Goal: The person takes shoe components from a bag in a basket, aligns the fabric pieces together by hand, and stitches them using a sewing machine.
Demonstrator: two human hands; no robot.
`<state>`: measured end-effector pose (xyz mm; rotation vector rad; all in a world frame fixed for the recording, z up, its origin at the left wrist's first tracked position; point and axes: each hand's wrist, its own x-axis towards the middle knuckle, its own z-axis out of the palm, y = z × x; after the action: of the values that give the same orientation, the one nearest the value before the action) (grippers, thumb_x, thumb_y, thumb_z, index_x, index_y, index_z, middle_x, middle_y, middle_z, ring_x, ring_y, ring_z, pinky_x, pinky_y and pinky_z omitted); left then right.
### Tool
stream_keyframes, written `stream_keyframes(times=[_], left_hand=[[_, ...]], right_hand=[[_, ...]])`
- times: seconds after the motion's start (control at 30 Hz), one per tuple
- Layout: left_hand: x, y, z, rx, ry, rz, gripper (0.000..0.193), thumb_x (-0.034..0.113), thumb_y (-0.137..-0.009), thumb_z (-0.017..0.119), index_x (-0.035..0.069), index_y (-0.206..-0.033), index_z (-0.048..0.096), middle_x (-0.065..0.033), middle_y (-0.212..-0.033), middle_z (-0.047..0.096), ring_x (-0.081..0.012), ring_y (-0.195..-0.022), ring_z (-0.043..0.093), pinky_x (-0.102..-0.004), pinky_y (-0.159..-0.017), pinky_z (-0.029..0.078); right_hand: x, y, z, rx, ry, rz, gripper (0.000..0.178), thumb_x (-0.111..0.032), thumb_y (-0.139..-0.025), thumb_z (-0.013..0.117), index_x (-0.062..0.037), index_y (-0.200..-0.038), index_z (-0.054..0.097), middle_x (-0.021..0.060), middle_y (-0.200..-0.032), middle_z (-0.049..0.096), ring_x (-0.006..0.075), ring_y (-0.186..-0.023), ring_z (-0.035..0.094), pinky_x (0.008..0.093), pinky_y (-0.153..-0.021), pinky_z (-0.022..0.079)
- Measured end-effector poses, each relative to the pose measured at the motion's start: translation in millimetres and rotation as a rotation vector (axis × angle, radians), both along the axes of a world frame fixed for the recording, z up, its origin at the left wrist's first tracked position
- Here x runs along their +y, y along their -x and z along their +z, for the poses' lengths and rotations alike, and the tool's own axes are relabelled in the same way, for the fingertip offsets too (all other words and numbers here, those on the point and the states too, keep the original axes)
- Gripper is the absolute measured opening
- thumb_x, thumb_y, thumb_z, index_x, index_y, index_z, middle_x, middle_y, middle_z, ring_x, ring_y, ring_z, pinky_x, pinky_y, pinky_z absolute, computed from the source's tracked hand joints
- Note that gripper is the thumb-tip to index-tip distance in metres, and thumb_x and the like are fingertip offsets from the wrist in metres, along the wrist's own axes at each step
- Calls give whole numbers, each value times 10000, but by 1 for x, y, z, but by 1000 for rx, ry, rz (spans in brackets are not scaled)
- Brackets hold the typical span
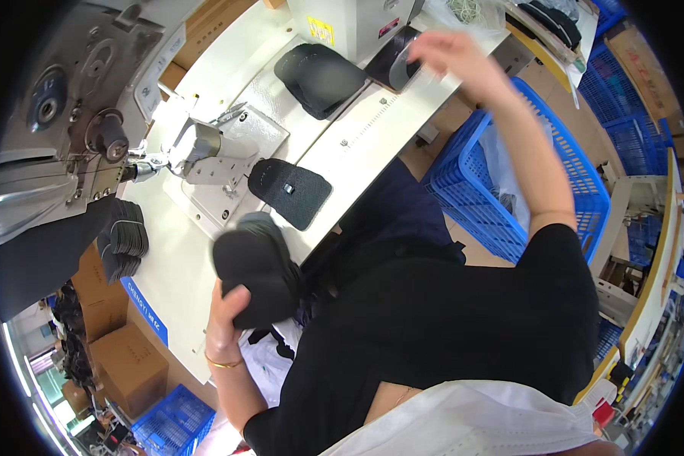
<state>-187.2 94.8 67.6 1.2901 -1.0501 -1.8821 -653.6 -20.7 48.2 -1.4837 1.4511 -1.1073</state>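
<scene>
My left hand is wrapped round a thick stack of black rounded fabric pieces at the table's front edge, its thumb on the top piece. My right hand is raised over the table's far right end, smeared by motion. Below its fingertips lies a dark, shiny flat object, whose kind I cannot make out. A single black rounded fabric piece with a small light mark lies beside the sewing machine's arm. Another pile of black fabric pieces rests farther back on the table.
The sewing machine head fills the upper left. Tied bundles of dark pieces sit at the white table's left edge. A blue plastic basket with a clear bag stands at right. Cardboard boxes and a blue crate are lower left.
</scene>
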Motion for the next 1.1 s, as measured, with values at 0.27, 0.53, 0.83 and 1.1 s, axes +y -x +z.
stream_keyframes(times=[0.27, 0.53, 0.83, 1.1], left_hand=[[-12, 29, -48, 103, -110, 414, 537, 393, -983, 509, 3, -1351, 471, -140, -1304, 574, -273, -1174, 575, -420, -1032, 438], [-42, 40, -19, -1069, 945, 510, 503, 250, -1003, 482, -88, -1366, 397, -188, -1352, 462, -261, -1259, 447, -366, -1064, 362], [-42, 241, 18, -511, 1331, -662, 514, 91, -835, 652, -56, -1289, 461, -251, -1407, 364, -365, -1284, 435, -442, -1075, 380], [-43, 386, -66, -332, 1013, -1006, 395, 130, -870, 676, -31, -1206, 546, -168, -1233, 550, -286, -1088, 590, -351, -885, 505]], right_hand=[[-84, 236, -25, 1399, 407, -584, 288, -297, -834, 617, -24, -821, 708, 224, -783, 673, 376, -770, 669, 456, -700, 512], [192, 256, -70, 494, -875, -300, 367, -339, -856, 643, 26, -849, 680, 138, -727, 676, 194, -607, 662, 317, -538, 536], [333, 218, -319, 1272, -324, -765, 525, -457, -771, 726, 22, -984, 689, 158, -790, 706, 352, -759, 699, 453, -753, 577], [259, 227, -301, 649, -435, -749, 297, -255, -843, 647, -50, -1054, 679, 151, -898, 704, 332, -847, 682, 398, -748, 543]])
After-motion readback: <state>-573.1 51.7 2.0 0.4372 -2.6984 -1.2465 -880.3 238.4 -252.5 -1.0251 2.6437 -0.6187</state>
